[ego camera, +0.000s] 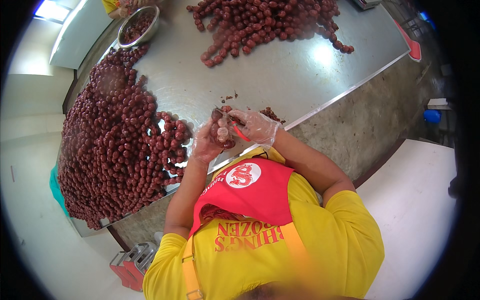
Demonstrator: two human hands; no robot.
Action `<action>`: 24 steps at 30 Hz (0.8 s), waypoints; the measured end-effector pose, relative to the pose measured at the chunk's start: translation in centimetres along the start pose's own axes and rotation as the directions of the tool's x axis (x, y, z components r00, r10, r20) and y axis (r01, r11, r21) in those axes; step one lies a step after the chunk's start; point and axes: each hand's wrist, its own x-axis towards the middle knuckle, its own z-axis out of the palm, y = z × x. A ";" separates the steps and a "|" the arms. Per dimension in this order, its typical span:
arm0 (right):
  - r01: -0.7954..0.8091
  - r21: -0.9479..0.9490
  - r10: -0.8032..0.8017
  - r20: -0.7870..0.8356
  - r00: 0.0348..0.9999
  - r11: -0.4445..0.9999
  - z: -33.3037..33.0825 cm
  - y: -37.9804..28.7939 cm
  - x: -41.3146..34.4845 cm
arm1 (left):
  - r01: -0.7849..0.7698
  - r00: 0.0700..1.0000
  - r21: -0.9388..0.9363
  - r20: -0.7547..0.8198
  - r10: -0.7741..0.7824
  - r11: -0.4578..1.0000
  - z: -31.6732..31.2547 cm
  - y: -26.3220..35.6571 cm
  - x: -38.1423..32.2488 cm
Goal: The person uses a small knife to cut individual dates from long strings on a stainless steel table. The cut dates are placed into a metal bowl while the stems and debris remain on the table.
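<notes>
My left hand (205,143), in a clear plastic glove, holds a small bunch of linked red sausages (222,131) over the near edge of the metal table (262,75). Gloved the same way, my right hand (255,125) grips small scissors with red handles (240,131), their tip at the top of the bunch. A large heap of linked sausages (112,142) lies on the left, its nearest loops close to my left hand. Dark scraps (273,114) lie on the metal just beyond my right hand, and a few smaller bits (228,97) lie farther ahead.
Another pile of sausage links (262,22) lies across the far side. At the far left, a metal bowl (155,26) holds dark red scraps, near another person's hand (123,12). Red stools (131,268) stand on the floor at lower left. The table's raised metal edge (337,95) runs to the right.
</notes>
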 end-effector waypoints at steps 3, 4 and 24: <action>0.002 -0.015 -0.001 0.044 0.999 1.000 -0.5 0.4 -0.2 | 0.035 0.999 0.059 -0.013 -0.034 0.998 0.0 0.5 0.0; -0.012 -0.029 0.014 0.075 0.997 0.999 -0.7 0.4 -0.2 | 0.037 0.999 0.105 -0.019 -0.035 0.994 0.1 1.0 -0.1; -0.150 -0.216 0.185 0.155 0.970 0.965 -2.3 -2.5 0.7 | 0.178 0.945 0.725 -0.315 0.091 0.665 2.6 4.0 -0.9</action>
